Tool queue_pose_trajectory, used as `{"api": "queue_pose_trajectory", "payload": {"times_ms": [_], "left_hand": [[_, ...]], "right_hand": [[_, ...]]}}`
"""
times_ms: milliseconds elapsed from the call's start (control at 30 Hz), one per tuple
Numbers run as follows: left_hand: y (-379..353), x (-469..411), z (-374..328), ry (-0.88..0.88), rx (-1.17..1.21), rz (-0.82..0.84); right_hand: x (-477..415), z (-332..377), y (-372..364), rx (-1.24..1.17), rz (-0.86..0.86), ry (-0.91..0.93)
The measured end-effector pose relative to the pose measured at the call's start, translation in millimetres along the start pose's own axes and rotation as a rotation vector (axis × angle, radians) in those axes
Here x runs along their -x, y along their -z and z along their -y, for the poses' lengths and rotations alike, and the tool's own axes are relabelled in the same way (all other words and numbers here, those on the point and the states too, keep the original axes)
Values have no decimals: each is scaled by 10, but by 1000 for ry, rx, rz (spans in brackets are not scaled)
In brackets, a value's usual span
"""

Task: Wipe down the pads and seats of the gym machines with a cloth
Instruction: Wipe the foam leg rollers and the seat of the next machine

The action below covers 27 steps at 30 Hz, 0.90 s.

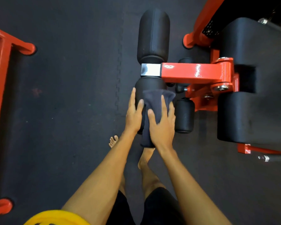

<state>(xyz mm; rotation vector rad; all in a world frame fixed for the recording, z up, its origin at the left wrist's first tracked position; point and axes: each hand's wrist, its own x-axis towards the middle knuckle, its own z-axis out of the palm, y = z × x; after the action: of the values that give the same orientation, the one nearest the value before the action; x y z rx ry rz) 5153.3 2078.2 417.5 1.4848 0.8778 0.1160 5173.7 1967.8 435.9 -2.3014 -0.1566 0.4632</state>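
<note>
Head view, looking straight down. Dark grey-blue fabric cloth point(154, 101) lies draped over the top of the nearer black cylindrical foam roller pad point(146, 86), covering its upper face & hanging off the end closest to the person. R hand point(162, 125) sits palm-down on the cloth, fingers spread & lightly bent to follow the pad's curve. It presses the fabric flat rather than pinching it, prob. so a wide patch of cloth meets the pad on each stroke. L hand point(134, 114) lies bare along the pad's left flank, fingers straight, thumb at the cloth's edge. It looks like a brace, so the roller doesn't turn under the rubbing. Neither hand is closed around anything.

This roller is one of a pair in line: a shiny chrome sleeve point(150, 70) sits btwn it & the farther black roller pad point(153, 34), which is uncovered. A glossy red steel arm point(190, 71) runs from the sleeve rightward to the machine's pivot. Just right of the hands is a smaller black roller pad point(184, 116). Further right is a large black cushioned seat pad point(250, 78) w/ a notch in its middle.

Judging by layout, the nearer roller is being wiped; the far roller, small roller & big pad lie apart from the cloth, so likely left to do.

Below are bare feet point(113, 141) on a dark rubber tile floor point(71, 95), plus black shorts point(161, 207). At far left stands the red metal frame point(0, 78) of another machine. At the bottom edge is a yellow rounded object point(55, 216); can't tell what it is.
</note>
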Motion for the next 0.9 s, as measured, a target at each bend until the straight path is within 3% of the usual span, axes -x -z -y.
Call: {"api": "queue_pose_trajectory", "payload": {"times_ms": [133, 300, 500, 600, 733, 900], "left_hand": [[-289, 169, -213, -55, -286, -114], [-169, 57, -110, -27, -105, -130], [62, -114, 45, 187, 62, -18], [-48, -66, -91, 224, -25, -74], [-299, 193, -365, 138, -293, -149], [-36, 94, -104, 76, -101, -132]], "right_hand": [[-186, -20, -41, -48, -12, -101], [-873, 241, -6, 51, 60, 39], [131, -94, 65, -33, 69, 81], [131, -181, 87, -52, 109, -7], [-784, 170, 66, -39, 99, -49], [-637, 216, 49, 12, 86, 27]]}}
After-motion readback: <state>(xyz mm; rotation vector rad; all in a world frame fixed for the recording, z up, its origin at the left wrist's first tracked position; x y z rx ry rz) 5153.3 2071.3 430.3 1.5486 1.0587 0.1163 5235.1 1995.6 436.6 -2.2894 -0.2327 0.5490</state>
